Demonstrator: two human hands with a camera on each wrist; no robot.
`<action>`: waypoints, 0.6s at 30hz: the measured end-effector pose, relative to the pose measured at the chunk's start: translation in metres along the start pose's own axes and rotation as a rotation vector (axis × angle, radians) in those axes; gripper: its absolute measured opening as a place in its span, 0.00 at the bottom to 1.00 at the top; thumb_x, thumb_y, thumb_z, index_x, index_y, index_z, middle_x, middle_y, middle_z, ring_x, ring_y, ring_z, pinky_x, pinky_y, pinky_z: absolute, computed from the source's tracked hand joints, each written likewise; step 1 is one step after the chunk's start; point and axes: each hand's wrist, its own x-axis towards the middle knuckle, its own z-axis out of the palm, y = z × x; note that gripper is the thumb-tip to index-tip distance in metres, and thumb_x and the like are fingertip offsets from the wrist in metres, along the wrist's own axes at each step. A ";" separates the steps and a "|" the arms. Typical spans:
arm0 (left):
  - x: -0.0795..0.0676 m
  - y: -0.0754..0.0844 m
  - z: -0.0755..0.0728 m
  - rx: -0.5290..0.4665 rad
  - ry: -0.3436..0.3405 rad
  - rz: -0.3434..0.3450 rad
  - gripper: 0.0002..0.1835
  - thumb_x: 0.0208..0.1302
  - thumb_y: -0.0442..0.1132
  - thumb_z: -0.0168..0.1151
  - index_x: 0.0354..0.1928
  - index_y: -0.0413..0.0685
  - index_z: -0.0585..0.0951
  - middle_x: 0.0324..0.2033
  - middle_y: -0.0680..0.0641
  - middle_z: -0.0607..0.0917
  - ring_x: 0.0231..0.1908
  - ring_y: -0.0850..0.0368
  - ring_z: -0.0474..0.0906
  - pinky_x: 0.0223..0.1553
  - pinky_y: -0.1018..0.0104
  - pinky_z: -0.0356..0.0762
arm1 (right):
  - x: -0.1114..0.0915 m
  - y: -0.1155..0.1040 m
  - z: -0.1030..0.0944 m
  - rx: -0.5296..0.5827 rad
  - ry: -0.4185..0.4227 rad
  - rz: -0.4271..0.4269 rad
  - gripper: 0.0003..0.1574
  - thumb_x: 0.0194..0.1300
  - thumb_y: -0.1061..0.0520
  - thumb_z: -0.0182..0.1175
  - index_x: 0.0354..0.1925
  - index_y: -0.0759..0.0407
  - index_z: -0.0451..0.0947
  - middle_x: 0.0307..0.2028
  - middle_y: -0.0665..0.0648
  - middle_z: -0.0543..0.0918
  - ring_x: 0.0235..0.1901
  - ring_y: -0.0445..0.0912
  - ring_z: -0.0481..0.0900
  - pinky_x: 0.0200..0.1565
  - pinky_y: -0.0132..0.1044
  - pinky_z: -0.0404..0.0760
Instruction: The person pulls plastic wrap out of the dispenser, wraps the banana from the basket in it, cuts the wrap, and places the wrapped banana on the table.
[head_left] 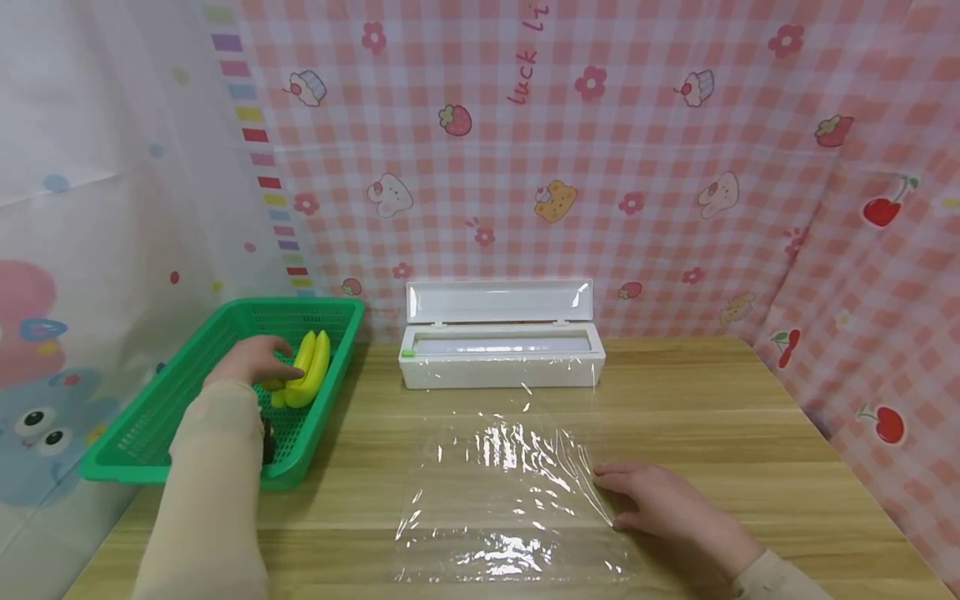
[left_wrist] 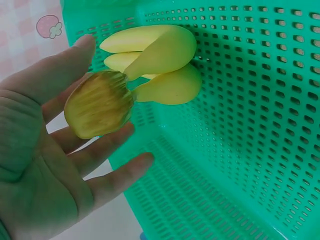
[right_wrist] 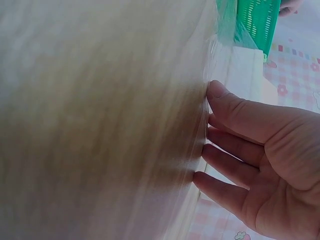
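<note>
My left hand (head_left: 251, 360) reaches into the green basket (head_left: 348, 333) at the left. A bunch of yellow bananas (head_left: 318, 371) lies in it. In the left wrist view the bunch's brownish stem end (left_wrist: 97, 105) sits between my spread thumb and fingers, which are not closed round it. On the table, a sheet of clear plastic wrap (head_left: 480, 500) stretches forward from a white wrap dispenser box (head_left: 498, 372). My right hand (head_left: 667, 504) rests at the sheet's right edge, its fairly straight fingertips (right_wrist: 200, 177) touching down there. Creases in the wrap run toward its thumb.
The dispenser's lid (head_left: 498, 300) stands raised at the back, close to the checked cloth (head_left: 645, 242) behind the table. A small dark object (head_left: 267, 437) shows in the basket beside my left forearm. Wood-grain tabletop (head_left: 705, 400) extends right of the wrap.
</note>
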 end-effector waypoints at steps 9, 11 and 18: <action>-0.001 -0.002 0.003 0.012 -0.068 -0.059 0.36 0.61 0.53 0.68 0.61 0.30 0.72 0.58 0.26 0.73 0.50 0.35 0.74 0.48 0.39 0.76 | 0.000 0.001 0.001 0.004 0.004 0.009 0.34 0.50 0.51 0.75 0.54 0.63 0.81 0.57 0.60 0.81 0.55 0.58 0.78 0.57 0.53 0.77; -0.001 -0.002 0.005 0.006 -0.101 -0.077 0.37 0.60 0.53 0.68 0.61 0.30 0.72 0.58 0.27 0.73 0.50 0.36 0.73 0.49 0.39 0.75 | 0.000 0.001 0.001 0.001 0.004 0.009 0.34 0.50 0.52 0.75 0.54 0.63 0.81 0.57 0.59 0.81 0.55 0.58 0.78 0.56 0.53 0.77; 0.002 -0.005 0.009 -0.015 -0.159 -0.083 0.33 0.59 0.47 0.70 0.59 0.29 0.75 0.56 0.29 0.76 0.49 0.38 0.73 0.49 0.43 0.77 | -0.001 0.001 0.001 -0.002 0.010 0.004 0.34 0.50 0.51 0.75 0.54 0.63 0.81 0.57 0.60 0.81 0.55 0.58 0.78 0.56 0.53 0.77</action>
